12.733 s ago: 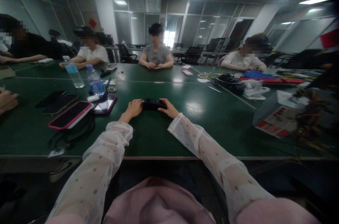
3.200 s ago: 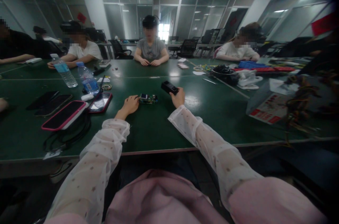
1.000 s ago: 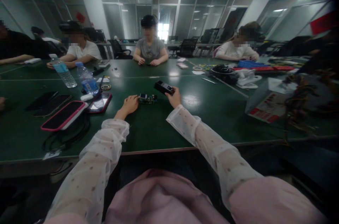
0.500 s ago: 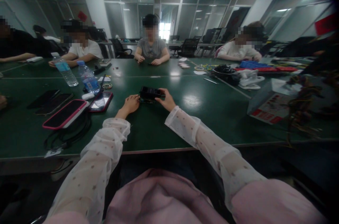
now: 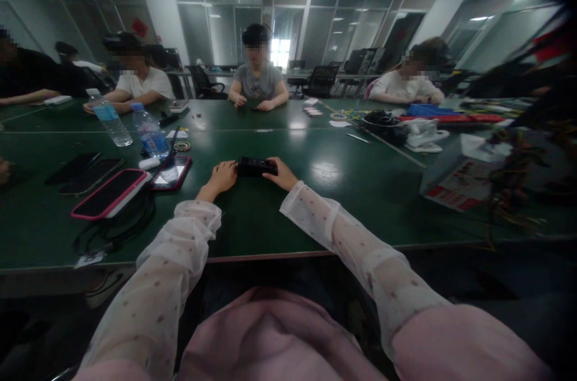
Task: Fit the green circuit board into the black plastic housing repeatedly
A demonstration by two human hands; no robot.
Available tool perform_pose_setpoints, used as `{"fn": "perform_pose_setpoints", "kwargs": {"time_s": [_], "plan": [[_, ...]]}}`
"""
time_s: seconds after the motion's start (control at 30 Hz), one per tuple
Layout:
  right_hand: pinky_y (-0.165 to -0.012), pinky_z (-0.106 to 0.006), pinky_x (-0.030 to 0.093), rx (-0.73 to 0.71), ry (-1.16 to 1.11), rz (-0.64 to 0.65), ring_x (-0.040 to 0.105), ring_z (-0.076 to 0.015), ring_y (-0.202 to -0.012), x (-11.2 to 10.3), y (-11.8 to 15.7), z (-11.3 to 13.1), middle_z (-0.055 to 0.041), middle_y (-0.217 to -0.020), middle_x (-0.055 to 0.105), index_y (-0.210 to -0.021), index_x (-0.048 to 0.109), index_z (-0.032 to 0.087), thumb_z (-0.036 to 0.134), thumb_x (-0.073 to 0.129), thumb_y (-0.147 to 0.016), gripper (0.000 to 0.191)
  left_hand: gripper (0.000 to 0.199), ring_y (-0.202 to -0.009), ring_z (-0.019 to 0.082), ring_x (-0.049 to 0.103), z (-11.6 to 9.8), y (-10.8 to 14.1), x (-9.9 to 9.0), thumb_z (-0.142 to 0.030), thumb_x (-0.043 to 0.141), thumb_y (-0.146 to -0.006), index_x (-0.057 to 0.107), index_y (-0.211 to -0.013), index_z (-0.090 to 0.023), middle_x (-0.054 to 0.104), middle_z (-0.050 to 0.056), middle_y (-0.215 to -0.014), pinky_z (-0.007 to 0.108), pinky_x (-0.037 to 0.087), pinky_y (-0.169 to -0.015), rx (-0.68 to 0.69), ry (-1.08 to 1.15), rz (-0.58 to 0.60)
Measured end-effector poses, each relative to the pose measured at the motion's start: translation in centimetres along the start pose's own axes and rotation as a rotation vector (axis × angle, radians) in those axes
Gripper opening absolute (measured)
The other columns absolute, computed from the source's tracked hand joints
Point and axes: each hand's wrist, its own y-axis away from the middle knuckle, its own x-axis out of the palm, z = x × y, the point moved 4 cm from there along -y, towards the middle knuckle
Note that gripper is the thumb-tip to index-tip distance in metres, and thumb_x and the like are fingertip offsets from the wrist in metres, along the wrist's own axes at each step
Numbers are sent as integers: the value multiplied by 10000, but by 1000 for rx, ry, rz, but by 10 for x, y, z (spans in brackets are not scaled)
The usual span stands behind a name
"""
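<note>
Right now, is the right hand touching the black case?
Touching. The head view shows the right hand gripping the right end of the black case, with no gap between them.

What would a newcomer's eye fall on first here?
Probably the black case near the centre, the left hand at one end and the right hand at the other. Next, the dark-screened, pink-rimmed device lying further left. A pale box with red print is on the right.

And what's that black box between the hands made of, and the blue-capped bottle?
The black box looks like hard, smooth plastic, going by its straight dark edges, though painted metal is possible. The blue-capped bottle seems clear, glossy plastic: it's see-through.
</note>
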Motion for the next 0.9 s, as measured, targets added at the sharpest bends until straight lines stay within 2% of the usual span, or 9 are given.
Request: {"fn": "perform_pose_setpoints", "kwargs": {"time_s": [0.27,0.73,0.9], "plan": [[-999,-518,459,4,56,31,599,-278,-1121,3,0,-7,-117,-1150,615,-1282,469,174,248,790,-725,647,466,-1373,288,388,0,0,-1,-261,342,-960,503,-1395,-214,443,103,-1510,523,356,-1096,9,0,1],[-984,-513,465,-2,90,24,592,-268,-1093,5,1,-11,-100,-1127,607,-1320,454,190,279,757,-772,632,465,-1378,276,383,1,1,0,-259,347,-959,500,-1398,-241,451,82,-1505,509,348,-1110,0,-6,-6],[-1000,-512,460,-8,104,29,596,-271,-1086,5,1,-10,-107,-1120,611,-1329,452,183,255,754,-774,637,471,-1375,280,385,1,0,1,-273,339,-965,489,-1407,-218,442,84,-1514,511,351,-1109,1,-5,-5]]}}
